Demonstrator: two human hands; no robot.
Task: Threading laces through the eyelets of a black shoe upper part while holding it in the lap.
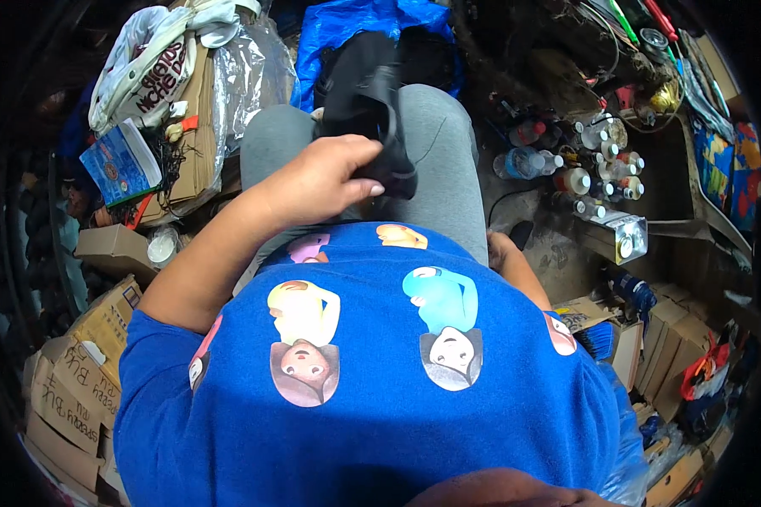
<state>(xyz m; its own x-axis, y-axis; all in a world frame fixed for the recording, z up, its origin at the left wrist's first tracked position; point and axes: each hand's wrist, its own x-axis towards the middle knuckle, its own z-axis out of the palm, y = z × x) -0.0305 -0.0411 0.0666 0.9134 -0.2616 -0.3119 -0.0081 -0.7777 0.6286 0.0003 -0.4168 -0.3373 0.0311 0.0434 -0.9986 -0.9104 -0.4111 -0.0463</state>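
Note:
A black shoe (362, 80) is held over my lap, its opening facing up and its heel end toward me. My left hand (338, 173) pinches its near end, thumb below and fingers on top. My right hand (500, 250) hangs low beside my right thigh; its fingers are mostly hidden, so what they do does not show. Beyond my knees an open blue plastic bag (311, 52) has more black items (431, 59) in it, whose kind I cannot make out.
Several bottles (520, 163) stand on the floor to the right, near a metal can (624, 238). At left are a white cloth bag (131, 80), a blue book (120, 162) and flattened cardboard (196, 127). Cardboard boxes (76, 397) are stacked lower left.

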